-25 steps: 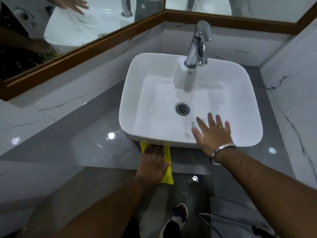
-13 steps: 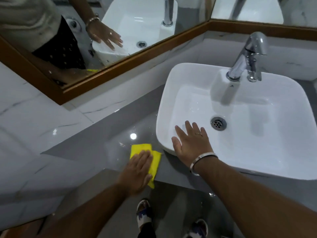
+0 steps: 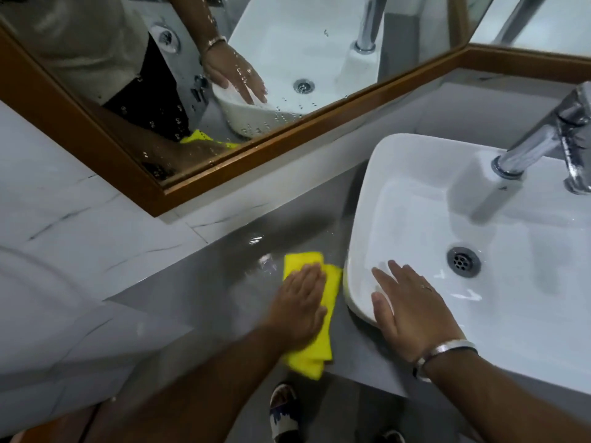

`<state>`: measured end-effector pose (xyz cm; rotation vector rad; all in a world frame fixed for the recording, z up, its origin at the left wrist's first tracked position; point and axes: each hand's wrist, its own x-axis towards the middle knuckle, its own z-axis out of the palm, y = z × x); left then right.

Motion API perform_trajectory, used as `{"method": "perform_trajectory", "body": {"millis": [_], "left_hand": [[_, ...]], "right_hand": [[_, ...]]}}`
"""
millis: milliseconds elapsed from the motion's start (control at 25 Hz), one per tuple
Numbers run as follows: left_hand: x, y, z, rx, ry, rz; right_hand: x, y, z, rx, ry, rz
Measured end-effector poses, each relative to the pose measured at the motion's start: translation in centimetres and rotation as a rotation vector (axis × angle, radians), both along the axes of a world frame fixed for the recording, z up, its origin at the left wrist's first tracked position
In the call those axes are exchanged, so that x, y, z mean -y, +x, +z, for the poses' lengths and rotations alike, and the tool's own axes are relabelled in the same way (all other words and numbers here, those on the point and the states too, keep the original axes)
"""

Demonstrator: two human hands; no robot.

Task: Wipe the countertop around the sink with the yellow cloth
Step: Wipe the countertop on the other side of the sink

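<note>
A folded yellow cloth point(image 3: 323, 343) lies flat on the wet grey countertop point(image 3: 204, 282), just left of the white basin point(image 3: 377, 174). My left hand point(image 3: 299, 306) presses down on the cloth with flat fingers, covering its middle. My right hand point(image 3: 412, 305) rests open on the basin's near left corner, a metal bangle on its wrist. The cloth's right edge almost touches the basin's foot.
A chrome tap point(image 3: 550, 145) stands at the back of the basin, whose drain point(image 3: 463, 262) sits in its middle. A wood-framed mirror point(image 3: 224, 167) runs along the marble wall behind the counter. Water glints on the counter beyond the cloth. My sandalled foot point(image 3: 284, 414) shows below the counter edge.
My left hand has slid the cloth from under the basin's front edge to the counter left of the basin. My right hand shifted left along the rim to the corner.
</note>
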<state>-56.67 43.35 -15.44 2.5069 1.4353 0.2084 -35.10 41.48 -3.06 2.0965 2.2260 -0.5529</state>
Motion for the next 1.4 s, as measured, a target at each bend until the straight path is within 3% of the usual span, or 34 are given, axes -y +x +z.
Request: {"method": "perform_trajectory", "body": {"millis": [80,160,240,320,400,440,520,600,680,800,920,1000,1120,1160,1200,1320,1400], "left_hand": [[-7.5,1.1,-0.5,-0.085,0.079,-0.031],[-10.9,-0.3,-0.9,-0.092,-0.019,0.294],[-7.2,-3.0,-0.4,-0.034,-0.170,0.736],[0.9,-3.5,0.4,-0.007,-0.062,0.869],[6.2,-1.6,0.7,0.044,-0.050,0.748],[6.2,-0.3,0.3,0.051,-0.075,0.554],[1.3,1.7,-0.2,0.030,-0.075,0.115],[-4.8,0.5,-0.8,-0.062,-0.072,0.077],[-6.3,-4.6,-1.6,-0.122,-0.090,0.414],[0.6,-14.6,-1.5,0.043,0.042,0.997],[4.2,-16.8,-0.6,0.105,-0.105,1.373],[3.6,-12.4,-0.9,0.071,-0.048,1.216],[4.4,-7.1,-1.4,-0.093,0.061,0.427],[3.9,-8.3,-1.6,-0.139,0.111,0.274],[3.1,-10.5,-1.8,-0.137,0.149,0.292],[2.1,-16.5,-1.4,-0.023,0.043,1.010],[2.3,-14.4,-1.0,0.041,-0.075,1.266]], "right_hand": [[0.0,0.3,-0.1,0.006,0.005,0.006],[0.0,0.2,-0.2,0.009,0.014,0.018],[0.0,0.1,0.0,-0.001,0.020,0.021],[-0.1,0.0,0.2,-0.014,0.009,0.019],[-0.2,0.0,0.1,-0.023,-0.001,0.021],[-0.2,0.1,0.0,-0.027,0.000,0.028],[-0.2,0.3,-0.4,-0.028,0.010,0.038],[-0.2,0.3,-0.4,-0.022,0.019,0.043],[-0.2,0.2,-0.3,-0.024,0.019,0.054],[-0.2,0.2,-0.3,-0.053,0.001,0.055],[-0.1,0.3,-0.4,-0.057,-0.017,0.047],[-0.2,0.3,-0.4,-0.048,-0.019,0.050],[-0.3,0.4,-0.6,-0.043,-0.021,0.063],[-0.3,0.5,-0.6,-0.046,-0.021,0.061],[-0.3,0.5,-0.7,-0.045,-0.023,0.062],[-0.2,0.5,-0.8,-0.034,-0.010,0.056],[-0.3,0.3,-0.9,-0.029,-0.003,0.061]]}}
